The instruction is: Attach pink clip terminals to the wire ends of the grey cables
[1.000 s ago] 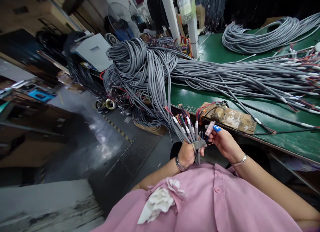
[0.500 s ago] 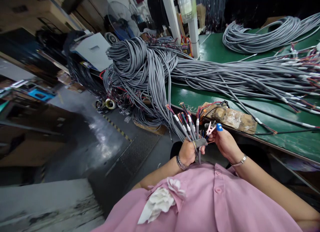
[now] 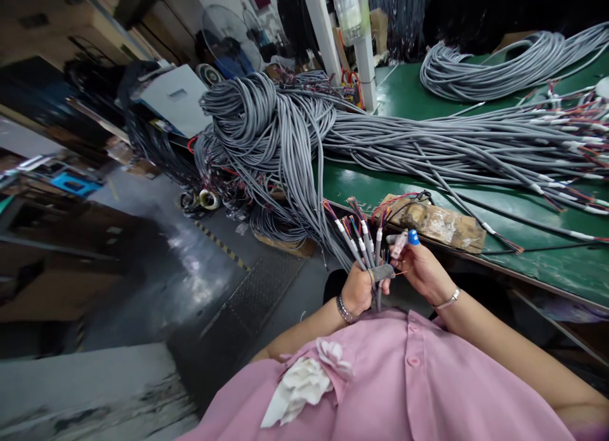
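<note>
My left hand (image 3: 358, 290) is closed around a bundle of grey cables (image 3: 354, 246) in front of my shirt. White bands ring the cable ends, where thin coloured wires (image 3: 353, 206) fan out. A short grey piece (image 3: 381, 273), perhaps a thumb wrap, lies across the bundle at that hand. Just to the right, my right hand (image 3: 422, 268) pinches a small pale pink clip (image 3: 399, 244). A blue cover (image 3: 413, 237) sits on the tip of its thumb. Thin orange and dark wires show between the two hands; whether the clip touches them, I cannot tell.
A worn wooden block (image 3: 442, 224) with a dark lead lies at the edge of the green bench (image 3: 352, 181). Long grey cables (image 3: 428, 136) stretch across it, and a heap of coils (image 3: 247, 108) hangs over its left end. A white post (image 3: 364, 66) stands behind.
The pink clip has turned in my right hand, and its spread arms no longer show. The right hand has shifted slightly left and down. My left hand keeps its hold on the cables.
</note>
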`<action>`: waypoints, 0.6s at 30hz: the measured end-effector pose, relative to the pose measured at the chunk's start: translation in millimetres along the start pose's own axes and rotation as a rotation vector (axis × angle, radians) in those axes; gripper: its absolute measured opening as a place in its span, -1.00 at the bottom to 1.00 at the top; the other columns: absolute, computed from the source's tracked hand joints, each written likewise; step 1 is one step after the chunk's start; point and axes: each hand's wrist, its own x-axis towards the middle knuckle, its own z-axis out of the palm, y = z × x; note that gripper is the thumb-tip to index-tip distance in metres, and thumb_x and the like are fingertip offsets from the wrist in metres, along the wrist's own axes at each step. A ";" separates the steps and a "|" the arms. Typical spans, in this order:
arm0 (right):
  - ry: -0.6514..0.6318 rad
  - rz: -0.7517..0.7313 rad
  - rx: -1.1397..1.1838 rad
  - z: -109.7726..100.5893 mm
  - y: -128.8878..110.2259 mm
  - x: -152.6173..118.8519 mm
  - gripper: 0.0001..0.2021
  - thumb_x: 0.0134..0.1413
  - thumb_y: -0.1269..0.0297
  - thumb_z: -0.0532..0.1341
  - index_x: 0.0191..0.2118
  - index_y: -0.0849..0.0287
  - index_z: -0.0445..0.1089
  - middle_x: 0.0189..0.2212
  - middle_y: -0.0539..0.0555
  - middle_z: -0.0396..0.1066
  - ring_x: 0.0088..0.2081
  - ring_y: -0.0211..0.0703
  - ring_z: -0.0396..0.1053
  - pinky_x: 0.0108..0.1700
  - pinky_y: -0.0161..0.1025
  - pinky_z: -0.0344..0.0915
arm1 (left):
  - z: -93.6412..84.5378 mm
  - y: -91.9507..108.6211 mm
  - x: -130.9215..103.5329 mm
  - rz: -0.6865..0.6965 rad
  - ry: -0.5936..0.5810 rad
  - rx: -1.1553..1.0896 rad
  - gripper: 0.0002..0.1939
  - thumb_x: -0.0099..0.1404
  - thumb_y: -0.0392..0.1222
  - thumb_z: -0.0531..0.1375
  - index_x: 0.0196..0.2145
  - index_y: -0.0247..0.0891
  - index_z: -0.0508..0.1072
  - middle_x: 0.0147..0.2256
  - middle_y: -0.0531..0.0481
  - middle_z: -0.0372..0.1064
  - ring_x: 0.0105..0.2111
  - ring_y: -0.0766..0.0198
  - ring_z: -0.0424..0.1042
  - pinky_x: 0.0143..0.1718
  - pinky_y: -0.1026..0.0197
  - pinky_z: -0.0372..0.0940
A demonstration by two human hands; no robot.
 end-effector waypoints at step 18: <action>-0.049 -0.024 -0.158 -2.7 -8.1 -9.0 -0.73 0.08 0.03 0.26 -0.36 0.17 0.44 -0.48 -0.01 0.35 -0.46 -0.30 0.26 -0.37 -0.30 0.26 | 1.1 -5.1 -7.7 0.102 0.137 -0.030 -0.73 0.14 -0.07 0.25 -0.55 -0.34 0.44 -0.66 0.02 0.32 -0.63 0.36 0.31 -0.61 0.32 0.11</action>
